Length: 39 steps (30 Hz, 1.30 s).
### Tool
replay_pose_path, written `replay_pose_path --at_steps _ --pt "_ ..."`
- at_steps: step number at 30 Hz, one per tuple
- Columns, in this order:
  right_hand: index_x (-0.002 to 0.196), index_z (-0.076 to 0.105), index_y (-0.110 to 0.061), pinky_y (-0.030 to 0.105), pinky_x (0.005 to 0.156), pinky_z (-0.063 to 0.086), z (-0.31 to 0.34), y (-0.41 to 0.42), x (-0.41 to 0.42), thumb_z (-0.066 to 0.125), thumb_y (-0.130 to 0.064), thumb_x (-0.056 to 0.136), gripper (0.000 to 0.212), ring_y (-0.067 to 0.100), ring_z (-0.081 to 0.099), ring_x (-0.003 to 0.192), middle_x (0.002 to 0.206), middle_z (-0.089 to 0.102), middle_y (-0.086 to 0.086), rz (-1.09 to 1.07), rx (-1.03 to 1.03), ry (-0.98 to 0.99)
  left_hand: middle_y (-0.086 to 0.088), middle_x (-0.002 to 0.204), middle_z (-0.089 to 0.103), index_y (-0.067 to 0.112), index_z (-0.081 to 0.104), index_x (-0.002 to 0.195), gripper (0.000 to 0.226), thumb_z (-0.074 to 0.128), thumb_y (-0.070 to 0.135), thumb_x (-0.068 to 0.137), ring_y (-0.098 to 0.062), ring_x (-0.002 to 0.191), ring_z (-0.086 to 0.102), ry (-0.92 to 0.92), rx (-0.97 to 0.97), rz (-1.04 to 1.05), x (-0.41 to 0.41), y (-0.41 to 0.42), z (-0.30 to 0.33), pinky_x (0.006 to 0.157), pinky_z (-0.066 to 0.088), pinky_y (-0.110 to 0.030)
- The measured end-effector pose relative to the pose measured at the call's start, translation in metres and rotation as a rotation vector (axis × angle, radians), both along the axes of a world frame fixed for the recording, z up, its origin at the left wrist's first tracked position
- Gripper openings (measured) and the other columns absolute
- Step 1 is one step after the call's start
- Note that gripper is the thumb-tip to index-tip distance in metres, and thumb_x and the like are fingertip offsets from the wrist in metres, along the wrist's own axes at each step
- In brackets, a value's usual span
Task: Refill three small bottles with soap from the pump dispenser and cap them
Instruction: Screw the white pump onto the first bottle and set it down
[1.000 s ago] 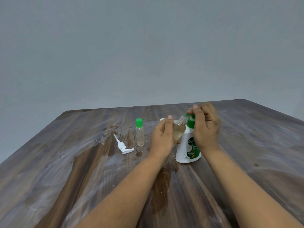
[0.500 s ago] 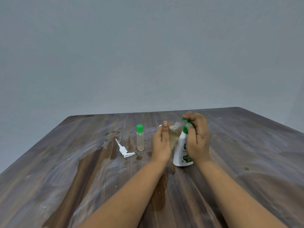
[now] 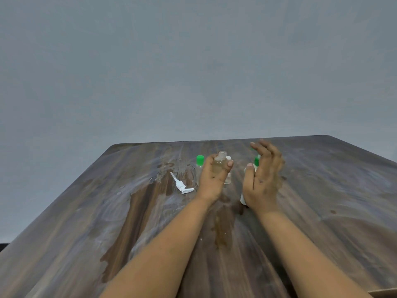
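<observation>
A streaked, wet-looking brown wooden table (image 3: 322, 190) stands against a plain grey-blue wall (image 3: 193, 61).

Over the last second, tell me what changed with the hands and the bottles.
The right hand let go of the soap dispenser top and opened, fingers now spread beside it. The left hand drew the small uncapped bottle left, away from the dispenser's green neck. Unchanged: the left hand's grip on that bottle, the green-capped bottle standing, the white pump head lying on the wet table.
</observation>
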State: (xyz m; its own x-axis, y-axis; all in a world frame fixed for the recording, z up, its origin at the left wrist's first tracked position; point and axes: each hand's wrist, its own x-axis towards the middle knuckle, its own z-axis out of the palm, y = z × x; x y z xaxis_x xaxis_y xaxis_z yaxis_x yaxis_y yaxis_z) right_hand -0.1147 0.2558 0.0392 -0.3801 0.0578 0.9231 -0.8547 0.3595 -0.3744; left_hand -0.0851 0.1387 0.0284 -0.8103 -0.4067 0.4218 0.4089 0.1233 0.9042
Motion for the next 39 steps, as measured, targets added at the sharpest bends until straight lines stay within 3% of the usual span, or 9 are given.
replay_pose_path --at_steps 3,5,8,11,16,19,28,35,39 --pt "0.114 0.058 -0.012 0.026 0.098 0.031 0.000 -0.024 0.012 0.046 -0.005 0.079 0.037 0.019 0.046 0.109 0.119 0.047 0.000 0.062 0.047 0.012 -0.011 0.127 0.058 0.028 0.049 0.111 0.025 0.064 0.036 0.093 -0.032 0.117 0.057 -0.083 -0.066 0.072 0.012 -0.031 -0.003 0.100 0.048 -0.045" --pt "0.105 0.060 -0.010 0.023 0.090 0.033 -0.001 -0.043 0.017 0.043 -0.009 0.080 0.030 0.016 0.046 0.099 0.108 0.051 0.002 0.163 0.130 -0.031 -0.018 0.132 0.052 0.022 0.045 0.119 0.030 0.060 0.031 0.095 -0.036 0.123 0.051 -0.138 -0.132 0.151 0.018 -0.056 -0.004 0.107 0.040 -0.054" --pt "0.096 0.063 -0.007 0.017 0.084 0.033 -0.006 -0.075 0.017 0.048 -0.005 0.085 0.019 0.014 0.048 0.095 0.099 0.052 0.002 0.326 0.354 -0.215 -0.014 0.137 0.046 0.010 0.042 0.131 0.043 0.058 0.029 0.097 -0.027 0.129 0.045 -0.206 -0.255 0.262 0.026 -0.092 -0.009 0.110 0.035 -0.046" --pt "0.102 0.064 -0.006 0.027 0.086 0.040 -0.016 -0.102 0.007 0.060 -0.006 0.088 0.014 0.023 0.053 0.101 0.102 0.058 0.008 0.396 0.669 -0.399 -0.013 0.140 0.042 0.008 0.040 0.135 0.046 0.057 0.028 0.098 -0.026 0.131 0.041 -0.283 -0.276 0.302 0.030 -0.119 -0.016 0.112 0.032 -0.044" --pt "0.111 0.063 -0.010 0.032 0.091 0.036 -0.033 -0.129 0.002 0.067 -0.029 0.087 0.031 0.032 0.051 0.106 0.109 0.059 0.015 0.251 0.912 -0.438 -0.017 0.120 0.058 0.017 0.041 0.112 0.023 0.058 0.024 0.098 -0.032 0.111 0.057 -0.325 -0.109 0.271 0.033 -0.138 -0.028 0.099 0.047 -0.043" --pt "0.111 0.060 -0.012 0.035 0.091 0.038 -0.038 -0.139 0.001 0.067 -0.033 0.087 0.033 0.032 0.050 0.106 0.109 0.061 0.014 0.180 0.951 -0.462 -0.018 0.121 0.058 0.016 0.041 0.108 0.021 0.058 0.022 0.098 -0.031 0.112 0.057 -0.327 -0.113 0.301 0.032 -0.145 -0.032 0.101 0.046 -0.047" --pt "0.093 0.064 -0.006 0.032 0.070 0.043 -0.035 -0.141 0.002 0.061 -0.013 0.084 0.012 0.035 0.061 0.087 0.089 0.069 0.017 0.224 0.708 -0.517 -0.006 0.119 0.059 0.022 0.050 0.114 0.035 0.072 0.025 0.087 -0.023 0.107 0.057 -0.303 -0.149 0.403 0.029 -0.161 -0.039 0.094 0.047 -0.036" --pt "0.095 0.071 -0.013 0.004 0.055 0.035 0.009 -0.127 0.009 0.062 -0.016 0.087 0.012 0.000 0.050 0.061 0.075 0.064 -0.003 0.242 0.279 -0.507 0.003 0.110 0.065 0.035 0.050 0.111 0.043 0.077 0.019 0.083 -0.021 0.102 0.062 -0.326 -0.207 0.369 0.037 -0.168 -0.047 0.089 0.051 -0.039" --pt "0.088 0.071 -0.013 0.005 0.053 0.035 0.031 -0.126 0.014 0.059 -0.015 0.089 0.012 0.001 0.050 0.059 0.064 0.053 -0.014 0.264 0.249 -0.483 0.001 0.120 0.063 0.029 0.048 0.128 0.053 0.076 0.019 0.083 -0.021 0.107 0.060 -0.367 -0.277 0.370 0.038 -0.171 -0.047 0.095 0.049 -0.042"
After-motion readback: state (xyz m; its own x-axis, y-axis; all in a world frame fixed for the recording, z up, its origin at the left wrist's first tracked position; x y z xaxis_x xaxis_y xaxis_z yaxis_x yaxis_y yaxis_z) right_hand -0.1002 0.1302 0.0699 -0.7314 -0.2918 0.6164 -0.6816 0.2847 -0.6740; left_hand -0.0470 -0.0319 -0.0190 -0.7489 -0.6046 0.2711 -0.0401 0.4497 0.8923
